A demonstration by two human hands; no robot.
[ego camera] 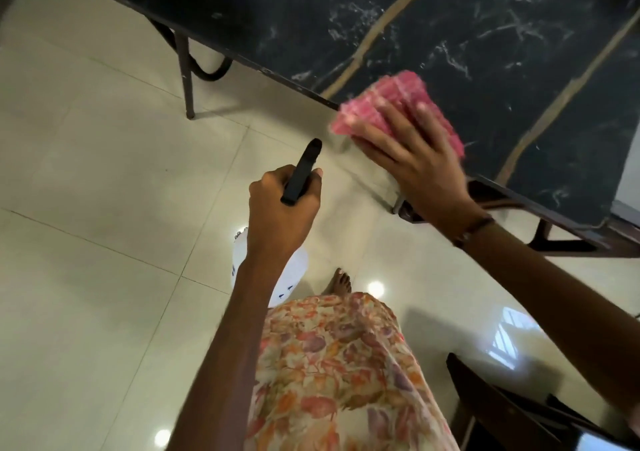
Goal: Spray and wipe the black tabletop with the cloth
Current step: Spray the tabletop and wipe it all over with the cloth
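The black marbled tabletop (467,34) with tan stripes fills the upper right. My right hand (412,152) lies flat, fingers spread, pressing a pink cloth (391,100) onto the table's near edge; the cloth partly hangs over that edge. My left hand (280,208) is off the table over the floor, closed around the black trigger head (303,170) of a spray bottle. The bottle's white body (294,270) hangs below my wrist, mostly hidden by my forearm.
Dark metal table legs (187,79) stand on the cream tiled floor (86,208) at upper left and under the right edge. A dark chair (502,412) sits at the lower right. My floral dress and one bare foot (341,282) are below.
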